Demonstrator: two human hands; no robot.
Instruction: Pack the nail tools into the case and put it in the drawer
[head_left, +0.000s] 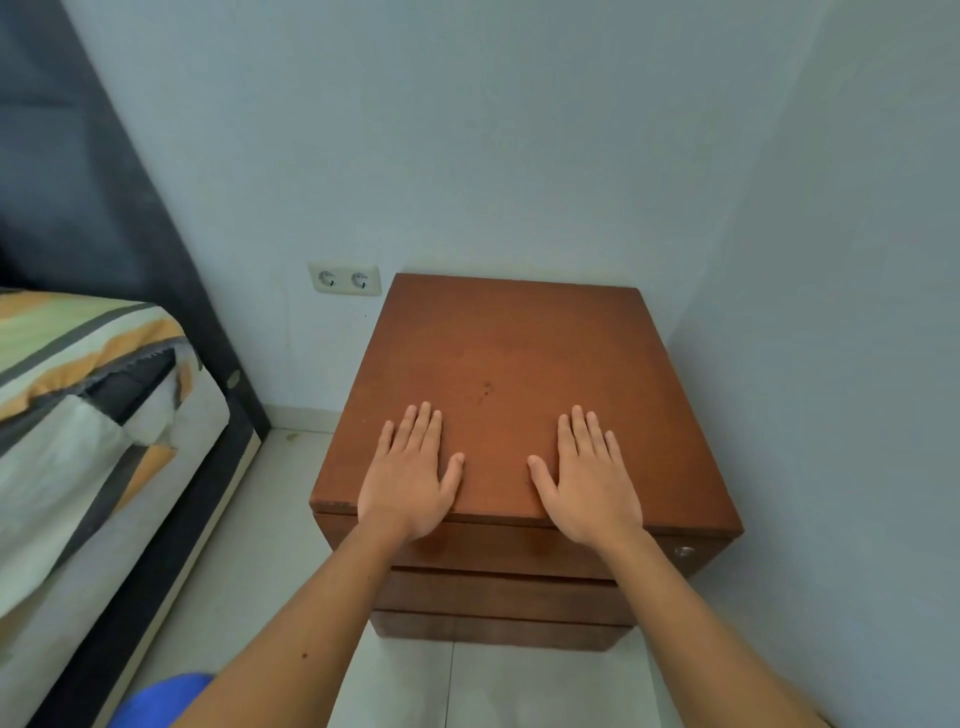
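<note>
A brown wooden drawer cabinet (519, 353) stands in the room's corner, its stacked drawers (498, 592) all closed. My left hand (410, 473) lies flat, palm down, on the front left of its top. My right hand (589, 478) lies flat the same way on the front right. Both hands hold nothing and their fingers are spread. No nail tools and no case are in view.
A bed with a striped cover (88, 405) and a dark headboard (93, 171) fills the left side. A double wall socket (344, 279) sits left of the cabinet. Walls close in behind and to the right. Pale floor tiles (249, 561) lie between bed and cabinet.
</note>
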